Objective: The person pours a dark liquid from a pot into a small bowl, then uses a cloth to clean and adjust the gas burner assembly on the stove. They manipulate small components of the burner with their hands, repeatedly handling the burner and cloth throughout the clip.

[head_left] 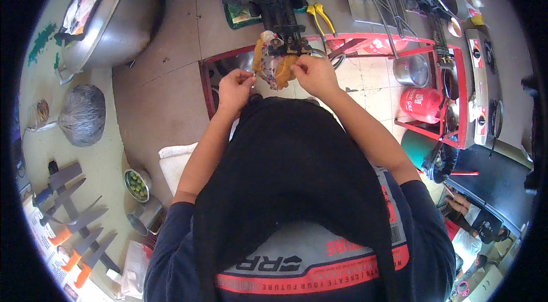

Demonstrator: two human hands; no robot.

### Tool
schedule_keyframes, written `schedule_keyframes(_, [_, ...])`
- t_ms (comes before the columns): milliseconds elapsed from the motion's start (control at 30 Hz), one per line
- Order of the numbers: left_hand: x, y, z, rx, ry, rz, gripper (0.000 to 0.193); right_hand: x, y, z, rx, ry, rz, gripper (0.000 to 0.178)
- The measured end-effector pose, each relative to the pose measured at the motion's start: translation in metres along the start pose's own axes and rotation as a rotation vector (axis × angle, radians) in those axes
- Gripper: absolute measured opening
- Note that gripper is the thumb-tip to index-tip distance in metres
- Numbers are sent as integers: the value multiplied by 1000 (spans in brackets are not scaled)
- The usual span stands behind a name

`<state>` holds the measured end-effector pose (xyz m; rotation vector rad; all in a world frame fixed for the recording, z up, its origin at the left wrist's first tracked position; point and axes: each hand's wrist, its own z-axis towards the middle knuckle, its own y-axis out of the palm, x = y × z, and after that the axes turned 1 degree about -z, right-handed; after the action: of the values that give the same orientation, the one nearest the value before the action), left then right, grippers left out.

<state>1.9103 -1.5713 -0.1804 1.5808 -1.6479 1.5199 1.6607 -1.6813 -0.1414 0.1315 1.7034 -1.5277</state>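
Left hand [235,88] pinched shut on a thin pale sliver, too small to identify. Right hand [313,74] curled closed on the orange and patterned crumpled cloth wad [278,67] wrapped around the black cast-iron gas burner stem [283,28], between and just above both hands. Beyond the right hand, yellow-handled metal pliers [321,17]; to its right, a red cylindrical gas canister [421,103] bearing a pale label. Far left of the left hand, a crinkled grey plastic bag [83,114], knotted.
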Motion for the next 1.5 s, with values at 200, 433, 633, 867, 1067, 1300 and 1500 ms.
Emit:
schedule_keyframes(200, [29, -16, 7, -7, -6, -279, 20, 6, -16, -7, -36, 106, 35, 22])
schedule_keyframes(433, [60, -3, -6, -98, -19, -467, 19, -4, 7, 8, -168, 123, 146, 30])
schedule_keyframes(633, [80, -8, -13, -105, -12, -502, 20, 9, 4, -1, -138, 272, 17, 32])
schedule_keyframes(867, [105, -21, -24, -169, 21, -723, 19, -3, -61, -31, 138, 40, 49, 26])
schedule_keyframes(1067, [142, -28, -36, -420, 60, -1071, 18, -60, -119, -27, 422, -249, 255, 21])
schedule_keyframes(1300, [200, -19, -63, -611, 114, -1207, 17, -124, -169, -24, 596, -479, 367, 14])
schedule_keyframes(1500, [227, -12, -80, -571, 160, -1120, 15, -135, -174, -17, 781, -673, 291, 16])
